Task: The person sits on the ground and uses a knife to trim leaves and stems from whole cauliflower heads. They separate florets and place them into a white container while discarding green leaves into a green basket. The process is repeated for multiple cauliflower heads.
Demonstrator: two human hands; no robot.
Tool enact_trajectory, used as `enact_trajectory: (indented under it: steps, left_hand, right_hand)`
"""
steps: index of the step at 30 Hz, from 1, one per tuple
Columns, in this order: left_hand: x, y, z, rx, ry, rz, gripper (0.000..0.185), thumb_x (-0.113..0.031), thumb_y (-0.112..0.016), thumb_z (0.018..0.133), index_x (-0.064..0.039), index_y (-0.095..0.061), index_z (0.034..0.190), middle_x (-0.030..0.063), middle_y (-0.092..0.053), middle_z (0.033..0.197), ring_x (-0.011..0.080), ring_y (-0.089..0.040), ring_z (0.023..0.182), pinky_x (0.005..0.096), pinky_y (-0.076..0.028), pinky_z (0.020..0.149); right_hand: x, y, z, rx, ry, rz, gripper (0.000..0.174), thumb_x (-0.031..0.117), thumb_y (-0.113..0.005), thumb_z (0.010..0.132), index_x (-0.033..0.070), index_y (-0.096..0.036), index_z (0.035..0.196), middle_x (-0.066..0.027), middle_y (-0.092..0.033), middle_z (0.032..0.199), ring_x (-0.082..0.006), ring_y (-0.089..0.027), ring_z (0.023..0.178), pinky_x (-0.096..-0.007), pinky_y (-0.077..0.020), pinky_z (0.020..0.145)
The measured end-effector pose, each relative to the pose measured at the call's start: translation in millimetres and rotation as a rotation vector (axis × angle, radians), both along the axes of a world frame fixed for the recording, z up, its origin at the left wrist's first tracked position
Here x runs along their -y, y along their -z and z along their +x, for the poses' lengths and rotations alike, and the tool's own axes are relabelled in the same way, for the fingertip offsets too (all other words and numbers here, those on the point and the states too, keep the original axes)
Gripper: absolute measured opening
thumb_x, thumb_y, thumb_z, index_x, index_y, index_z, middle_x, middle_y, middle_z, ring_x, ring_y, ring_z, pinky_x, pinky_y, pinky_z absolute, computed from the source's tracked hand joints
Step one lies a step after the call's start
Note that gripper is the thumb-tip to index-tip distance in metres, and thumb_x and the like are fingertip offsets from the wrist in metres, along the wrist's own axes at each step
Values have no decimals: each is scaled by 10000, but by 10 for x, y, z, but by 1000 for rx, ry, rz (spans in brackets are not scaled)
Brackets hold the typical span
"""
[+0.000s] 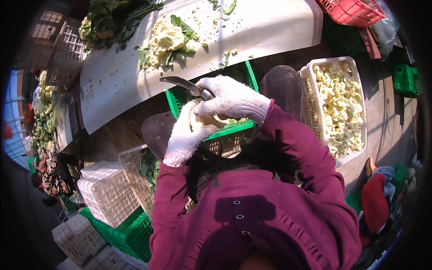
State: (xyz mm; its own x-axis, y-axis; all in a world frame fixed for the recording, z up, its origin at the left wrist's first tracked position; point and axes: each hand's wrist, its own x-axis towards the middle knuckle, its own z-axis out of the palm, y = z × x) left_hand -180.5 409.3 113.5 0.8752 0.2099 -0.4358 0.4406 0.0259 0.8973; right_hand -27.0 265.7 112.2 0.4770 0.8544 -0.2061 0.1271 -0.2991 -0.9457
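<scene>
Both hands wear white knitted gloves and meet above a green plastic crate (233, 127) between the knees. In my right hand (229, 98) is a knife with a curved blade (177, 81), its tip pointing left. My left hand (189, 131) is closed around a pale piece of cauliflower (196, 116), which the gloves mostly cover. On the white-covered table (270, 30) ahead lie cut cauliflower heads (167, 38) with green leaves and crumbs. Cauliflower pieces partly show in the green crate under the hands.
At the right stands a white crate (362, 111) full of cauliflower florets. Leafy cauliflowers (111, 20) are heaped at the table's far left. White crates (108, 192) and a green crate (135, 233) stand lower left. One person (55, 175) is at far left, and a red crate (354, 13) upper right.
</scene>
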Motion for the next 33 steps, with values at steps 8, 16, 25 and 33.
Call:
enact_trajectory:
  steps: [8, 16, 25, 33]
  left_hand:
    - [-75, 610, 75, 72, -576, -709, 401, -427, -563, 1057, -111, -575, 1303, 102, -678, 1005, 221, -647, 848, 329, -513, 663]
    - [139, 704, 183, 210, -719, -530, 400, -386, -572, 1062, -106, -580, 1348, 82, -692, 1181, 183, -635, 975, 307, -533, 778]
    - [225, 783, 270, 106, -693, -652, 301, -399, -569, 1061, -114, -604, 1148, 58, -621, 905, 136, -554, 692, 276, -399, 555]
    - [-75, 570, 18, 272, -381, -1044, 522, -428, -580, 1038, -91, -515, 1431, 173, -634, 1194, 290, -615, 949, 370, -514, 716]
  right_hand:
    - [272, 566, -686, 435, 460, -76, 259, 323, -598, 1006, 87, -622, 1111, -163, -702, 900, -360, -698, 774, -448, -546, 689]
    - [266, 603, -1108, 722, 389, -92, 224, 274, -649, 946, 115, -634, 1103, -101, -656, 814, -280, -679, 705, -401, -531, 626]
    - [141, 1159, -849, 486, 295, -255, 284, 303, -540, 1011, 32, -578, 1086, -195, -675, 803, -374, -689, 742, -482, -535, 652]
    - [402, 704, -743, 308, 446, 36, 285, 250, -600, 991, 41, -626, 1184, -179, -698, 943, -394, -688, 872, -463, -543, 778]
